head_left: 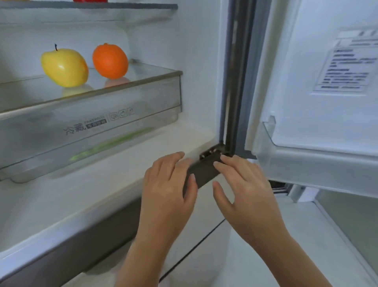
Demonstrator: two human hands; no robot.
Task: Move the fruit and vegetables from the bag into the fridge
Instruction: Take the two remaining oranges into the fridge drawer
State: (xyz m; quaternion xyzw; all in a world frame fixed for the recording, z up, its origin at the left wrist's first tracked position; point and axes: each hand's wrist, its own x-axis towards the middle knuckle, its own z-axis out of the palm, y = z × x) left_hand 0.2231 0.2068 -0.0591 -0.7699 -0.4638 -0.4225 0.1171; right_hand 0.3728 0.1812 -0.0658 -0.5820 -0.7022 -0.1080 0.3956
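A yellow fruit and an orange stand side by side on the glass shelf of the open fridge. Below the shelf, a long green vegetable shows blurred through the clear drawer. My left hand and my right hand hover side by side with relaxed fingers over the fridge's front ledge near the dark hinge block. Neither hand holds anything. The bag is out of view.
The fridge door stands open to the right, with a label inside and a clear door bin low down. Something red sits on the upper shelf at the top edge. A closed lower compartment lies beneath my hands.
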